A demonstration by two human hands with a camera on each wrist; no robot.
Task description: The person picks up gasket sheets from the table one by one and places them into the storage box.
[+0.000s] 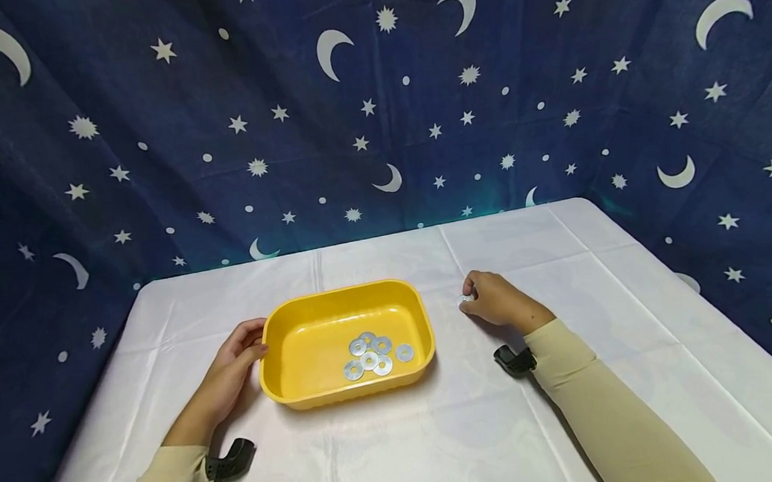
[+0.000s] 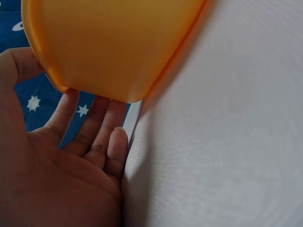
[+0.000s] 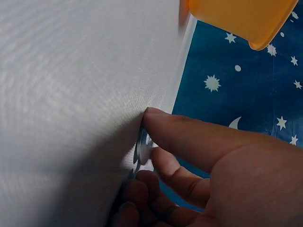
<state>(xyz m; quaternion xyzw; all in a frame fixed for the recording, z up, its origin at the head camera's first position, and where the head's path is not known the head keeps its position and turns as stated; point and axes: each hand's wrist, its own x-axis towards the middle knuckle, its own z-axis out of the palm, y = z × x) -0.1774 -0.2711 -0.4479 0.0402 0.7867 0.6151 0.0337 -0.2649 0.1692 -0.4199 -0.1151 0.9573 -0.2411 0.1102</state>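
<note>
Cream sleeves fill the bottom of the head view, each with a black wrist-camera mount beside it on the white-clothed surface [image 1: 562,258]. Forward of them, the left hand [image 1: 230,371] rests against the left wall of the shallow yellow plastic tray [image 1: 303,396]; in the left wrist view its fingers [image 2: 97,130] lie straight and relaxed under the tray's rounded corner, touching it rather than gripping. The right hand [image 1: 494,299] sits on the cloth a little to the right of the tray, apart from it. Its thumb and curled fingers [image 3: 189,139] pinch a flat silver metal washer [image 3: 142,146] right at the surface, the washer standing on edge against the cloth in the right wrist view.

Judging by how things lie, the gathering of washers into the tray looks well along: six silver washers [image 1: 371,354] lie in a loose cluster on the tray floor, toward its right half, some overlapping. The one in the right hand is outside the tray, so it is yet to go in. No other loose washer shows on the cloth, though the hand may hide something beneath it.

Count: one tray, seven washers seen in all, two hands.
</note>
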